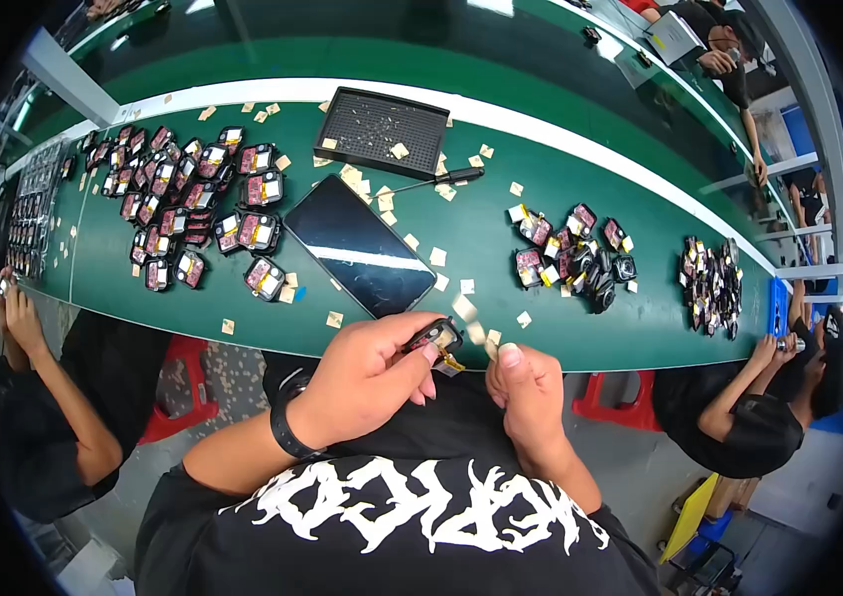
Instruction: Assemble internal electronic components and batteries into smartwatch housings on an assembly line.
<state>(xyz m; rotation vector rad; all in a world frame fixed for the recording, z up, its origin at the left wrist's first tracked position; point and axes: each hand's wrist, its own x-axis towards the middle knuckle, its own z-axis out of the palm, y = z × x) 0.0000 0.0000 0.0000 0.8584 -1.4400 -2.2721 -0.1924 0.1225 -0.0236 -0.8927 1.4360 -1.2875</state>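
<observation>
- The left hand pinches a small black module just off the table edge.
- The right hand closes finger and thumb on a tan sticker strip rising from it.
- The module looks light, rigid and fragile, best held by its edges; the strip is thin and floppy.
- Beyond lie a glossy dark panel and a perforated tray.

Bright, even light is falling from overhead, and the green table is showing clearly with only soft, short shadows under the small parts. A white streak of glare is lying across the dark glossy phone, and pale reflections are spreading over the shiny green surface beyond the white strip. The fisheye lens is bending the table's edges into arcs, and black corners are ringing the view. Detail is softening toward the rim.
</observation>
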